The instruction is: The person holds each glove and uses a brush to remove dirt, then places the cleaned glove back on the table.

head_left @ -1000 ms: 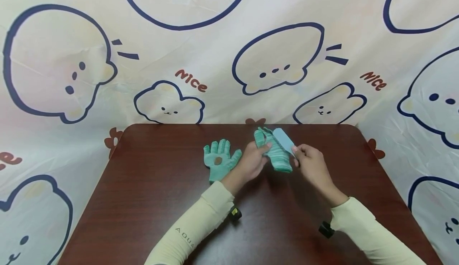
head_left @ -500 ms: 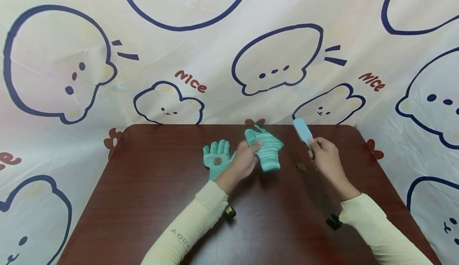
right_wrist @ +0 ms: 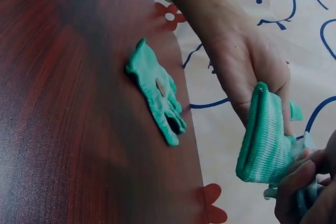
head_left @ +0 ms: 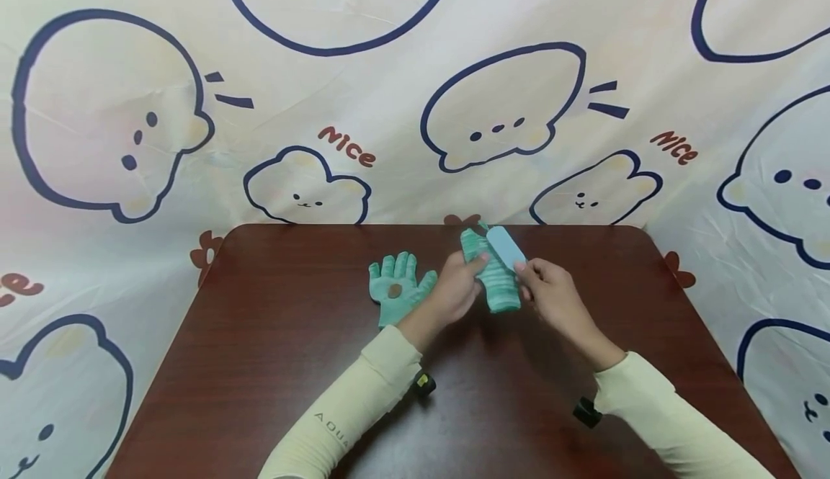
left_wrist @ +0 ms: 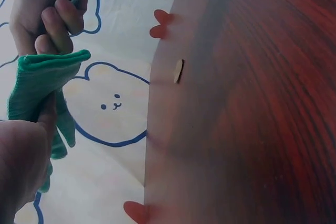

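My left hand [head_left: 459,288] grips a green striped knit glove [head_left: 501,288] by its side, above the table, with the cuff toward me. In my right hand [head_left: 554,295] is the handle of a light-blue brush [head_left: 506,246], its flat head lying along the glove's right side. Whether the bristles touch the knit cannot be seen. A second green glove [head_left: 395,288] lies palm up on the table left of my left hand, fingers spread, a round brown patch [right_wrist: 160,86] on its palm. In the left wrist view the held glove's cuff [left_wrist: 55,59] faces the camera.
A small flat brown piece [left_wrist: 179,71] lies on the dark wood table [head_left: 279,364]; my right hand hides it in the head view. Behind the table hangs a pale cloth [head_left: 389,104] with cartoon prints.
Half a second ago the brush was off to the right, apart from the glove; now it is back over it. The held glove has shifted slightly right. The other glove stays put.
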